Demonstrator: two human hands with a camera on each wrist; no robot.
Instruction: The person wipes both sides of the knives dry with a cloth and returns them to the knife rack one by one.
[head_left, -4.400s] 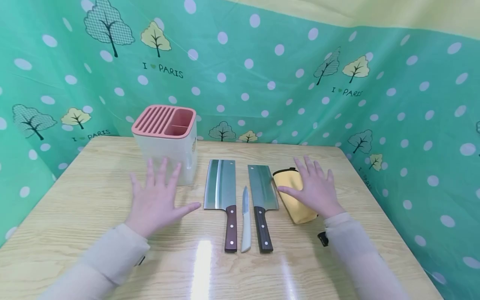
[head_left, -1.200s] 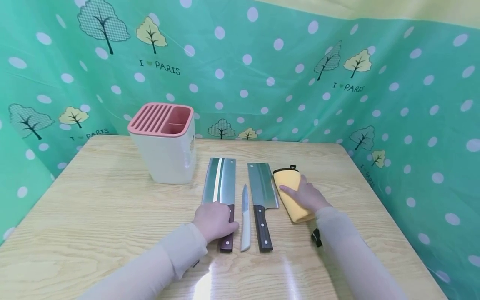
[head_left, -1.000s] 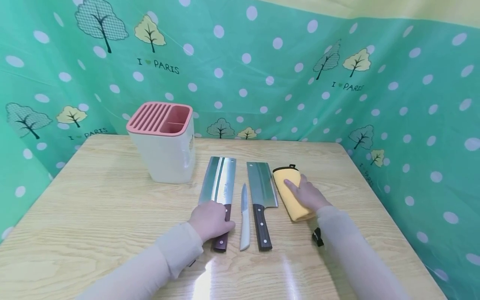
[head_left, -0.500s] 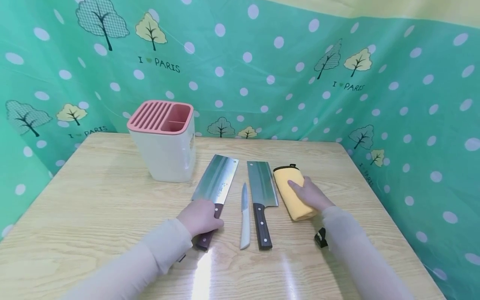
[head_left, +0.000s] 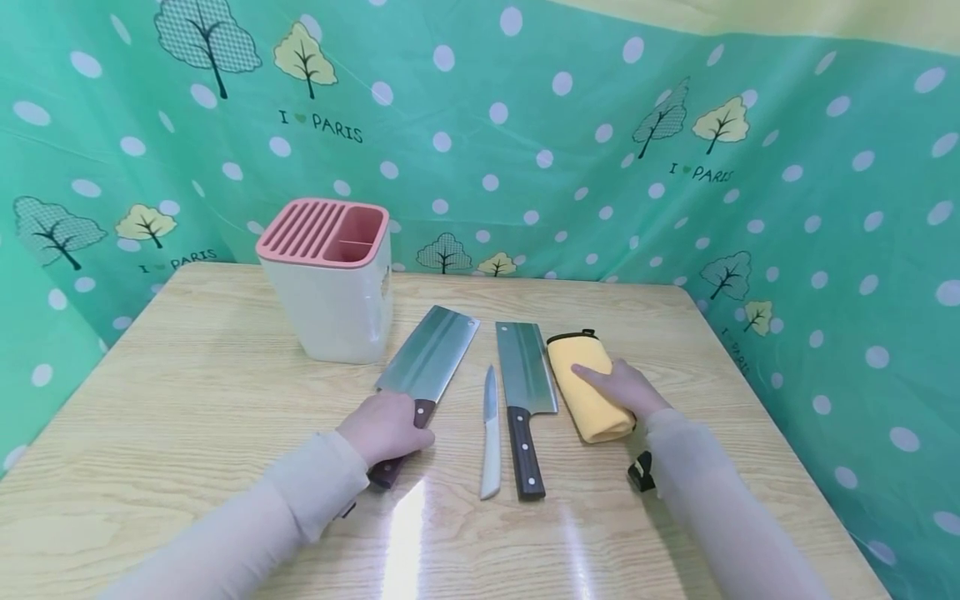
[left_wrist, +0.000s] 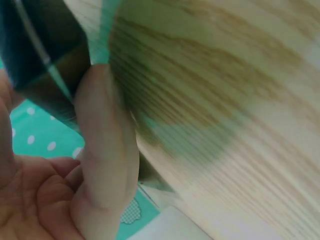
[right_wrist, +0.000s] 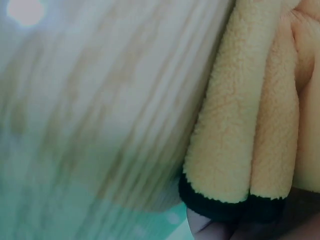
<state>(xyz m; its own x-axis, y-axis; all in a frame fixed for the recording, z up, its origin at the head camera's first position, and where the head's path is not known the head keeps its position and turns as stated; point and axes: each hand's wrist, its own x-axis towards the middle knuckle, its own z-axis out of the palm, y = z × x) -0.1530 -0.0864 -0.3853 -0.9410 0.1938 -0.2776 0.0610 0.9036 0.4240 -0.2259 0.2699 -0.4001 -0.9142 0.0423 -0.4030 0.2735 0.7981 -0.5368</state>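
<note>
In the head view my left hand (head_left: 382, 427) grips the dark red-brown handle of a cleaver (head_left: 432, 352), whose blade slants away to the right. Dark handle (left_wrist: 42, 60) shows beside the thumb and fingers in the left wrist view. On the right, my right hand (head_left: 621, 388) holds a folded yellow towel (head_left: 591, 410) with black edging, thumb on top. Its fleecy folds fill much of the right wrist view. Between the hands lie a small white-handled paring knife (head_left: 491, 454) and a second cleaver (head_left: 525, 367) with a black handle.
A white knife block (head_left: 330, 312) with a pink slotted top stands upright at the back left of the wooden table (head_left: 187, 400). Behind and to the right hangs a green dotted curtain (head_left: 480, 125).
From open above the table, both hands came down, the left onto the cleaver's handle, the right onto the towel. The left hand then drew the handle leftward, turning the cleaver to a slant.
</note>
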